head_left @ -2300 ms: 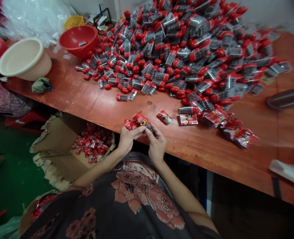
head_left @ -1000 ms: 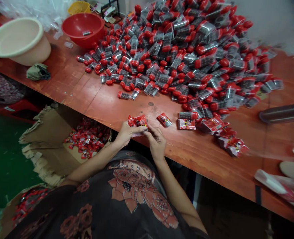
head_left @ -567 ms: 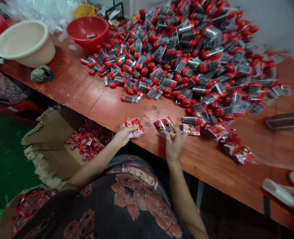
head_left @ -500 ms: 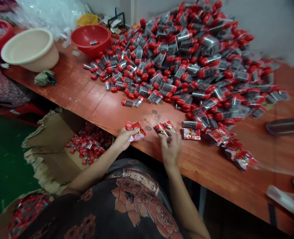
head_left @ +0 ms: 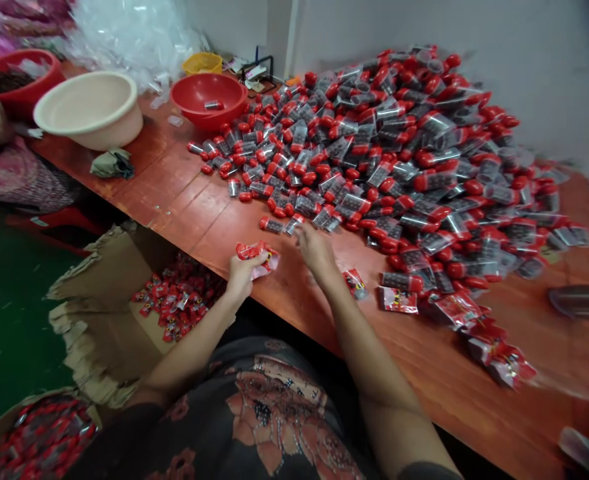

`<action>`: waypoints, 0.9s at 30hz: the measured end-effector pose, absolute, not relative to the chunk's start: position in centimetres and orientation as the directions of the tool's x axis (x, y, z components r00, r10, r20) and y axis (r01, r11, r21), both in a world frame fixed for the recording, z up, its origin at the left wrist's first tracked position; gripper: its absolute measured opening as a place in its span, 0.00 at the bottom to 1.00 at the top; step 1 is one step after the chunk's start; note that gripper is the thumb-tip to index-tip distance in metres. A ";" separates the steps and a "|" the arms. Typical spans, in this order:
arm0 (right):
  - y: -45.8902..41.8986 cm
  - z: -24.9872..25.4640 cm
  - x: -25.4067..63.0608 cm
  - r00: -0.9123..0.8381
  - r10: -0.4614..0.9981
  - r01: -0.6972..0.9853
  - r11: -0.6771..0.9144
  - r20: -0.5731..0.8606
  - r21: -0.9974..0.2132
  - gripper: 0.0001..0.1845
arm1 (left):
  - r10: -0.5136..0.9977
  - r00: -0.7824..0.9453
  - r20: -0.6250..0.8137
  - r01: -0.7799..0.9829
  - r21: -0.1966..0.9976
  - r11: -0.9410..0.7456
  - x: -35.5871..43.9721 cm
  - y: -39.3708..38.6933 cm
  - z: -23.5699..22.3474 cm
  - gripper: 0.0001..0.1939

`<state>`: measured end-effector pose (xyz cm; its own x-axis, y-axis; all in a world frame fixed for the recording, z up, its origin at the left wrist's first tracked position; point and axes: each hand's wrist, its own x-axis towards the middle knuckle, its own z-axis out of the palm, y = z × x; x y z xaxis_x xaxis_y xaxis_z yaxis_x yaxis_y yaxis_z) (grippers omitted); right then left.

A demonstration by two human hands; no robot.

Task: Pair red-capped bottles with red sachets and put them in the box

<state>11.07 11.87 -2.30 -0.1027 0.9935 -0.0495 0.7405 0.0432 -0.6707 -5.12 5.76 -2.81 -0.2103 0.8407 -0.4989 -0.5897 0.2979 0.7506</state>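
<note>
Gripping a red foil packet [head_left: 255,257] in the left hand [head_left: 241,277], the person has moved the empty, half-open right hand [head_left: 315,248] away from a loose packet [head_left: 355,283] on the surface [head_left: 214,217], toward a red-capped clear tube [head_left: 294,224] at the near edge of the pile [head_left: 399,153].

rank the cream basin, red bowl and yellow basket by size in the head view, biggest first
Largest to smallest as they look:
1. cream plastic basin
2. red plastic bowl
3. yellow basket, though it sits farther away, so its true size against the bowl is unsure
</note>
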 end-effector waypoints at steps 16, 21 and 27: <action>6.4 -4.0 12.6 0.069 0.997 0.487 -0.055 -0.024 -0.872 0.21 | 0.786 -0.067 -0.614 -0.718 0.577 0.390 -5.1 5.6 -2.4 0.09; 0.8 -1.2 11.9 -0.007 0.996 0.269 0.088 0.089 -0.959 0.21 | 0.796 -0.080 -0.599 -0.704 0.600 0.380 -3.8 5.2 -1.9 0.09; -0.4 -0.3 11.7 0.033 0.968 0.409 0.213 0.248 -0.887 0.18 | 0.836 -0.093 -0.540 -0.642 0.675 0.364 -3.0 4.6 -1.6 0.13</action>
<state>11.74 -0.45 -0.28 0.0335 0.9682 0.2478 0.4091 0.2129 -0.8873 -2.99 4.63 -1.63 -0.0933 0.8364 -0.5401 -0.6419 0.3641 0.6748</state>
